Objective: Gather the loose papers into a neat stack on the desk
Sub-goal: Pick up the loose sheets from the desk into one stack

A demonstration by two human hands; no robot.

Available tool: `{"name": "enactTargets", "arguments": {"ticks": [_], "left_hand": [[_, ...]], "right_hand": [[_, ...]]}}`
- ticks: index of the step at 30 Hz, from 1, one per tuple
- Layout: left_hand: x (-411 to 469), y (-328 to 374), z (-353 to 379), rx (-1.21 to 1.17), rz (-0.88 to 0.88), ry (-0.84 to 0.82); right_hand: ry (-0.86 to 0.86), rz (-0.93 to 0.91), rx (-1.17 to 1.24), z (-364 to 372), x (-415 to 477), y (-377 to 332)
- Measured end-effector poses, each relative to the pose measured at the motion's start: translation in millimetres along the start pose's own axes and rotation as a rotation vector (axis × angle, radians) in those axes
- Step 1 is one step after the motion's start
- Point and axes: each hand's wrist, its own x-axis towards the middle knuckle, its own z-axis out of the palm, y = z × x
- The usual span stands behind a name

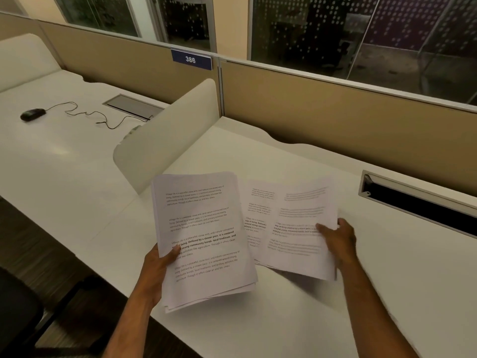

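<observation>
Now left hand (160,264) pinches main stack (204,239); right hand (338,239) grips loose sheets (296,228) just right, above table (309,319).

A thick sheaf of white printed papers (204,239) sits left of a thinner bunch of printed sheets (296,228), both above the white surface (387,293). Beyond a white curved divider panel (167,135), far left, lies a black corded mouse (32,114).
</observation>
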Motion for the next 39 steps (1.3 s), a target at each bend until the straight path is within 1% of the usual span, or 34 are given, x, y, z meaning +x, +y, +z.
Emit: {"name": "enactTargets", "arguments": {"ticks": [3, 6, 9, 12, 15, 16, 20, 23, 25, 28, 29, 30, 32, 34, 35, 37, 39], "left_hand": [[-1, 2, 3, -0.005, 0.005, -0.014], [-3, 5, 7, -0.007, 0.013, -0.034], [-8, 4, 11, -0.003, 0.015, -0.033], [-19, 5, 15, -0.008, 0.02, -0.026], [-33, 4, 19, -0.002, 0.025, -0.007], [-38, 2, 20, 0.0, 0.02, -0.001], [-60, -6, 19, -0.07, -0.019, 0.072], [-74, -15, 20, -0.061, -0.006, 0.047], [-80, -21, 20, -0.022, 0.043, 0.089], [-84, -30, 11, -0.032, 0.046, 0.166], [-86, -30, 6, -0.037, 0.047, 0.178], [-87, -28, 1, -0.039, 0.048, 0.192], [-86, -24, -10, -0.053, 0.052, 0.211], [-84, -19, -23, -0.069, 0.051, 0.221], [-82, -16, -30, -0.075, 0.05, 0.227], [-78, -11, -42, -0.089, 0.052, 0.239], [-72, -6, -51, -0.092, 0.054, 0.244]], "right_hand": [[-0.098, -0.097, 0.194, -29, -9, -25], [-0.237, -0.123, 0.256, -52, -26, -47], [-0.434, -0.114, 0.323, -52, -37, -58], [-0.558, -0.097, 0.353, -24, -52, -53], [-0.735, -0.088, 0.326, 18, -77, -43], [-0.766, -0.08, 0.306, 31, -84, -37], [-0.788, -0.071, 0.221, 73, -111, -21], [-0.773, -0.118, 0.167, 92, -125, -16], [-0.756, -0.146, 0.108, 101, -132, -14], [-0.783, -0.164, 0.054, 111, -131, -17], [-0.766, -0.164, 0.047, 112, -126, -19], [-0.703, -0.172, 0.03, 112, -118, -22], [-0.454, -0.193, -0.072, 108, -93, -26], [-0.213, -0.145, -0.299, 101, -61, -22], [-0.148, -0.082, -0.444, 96, -47, -17], [-0.099, 0.037, -0.676, 88, -30, -6], [-0.039, 0.075, -0.754, 86, -22, 0]]}}
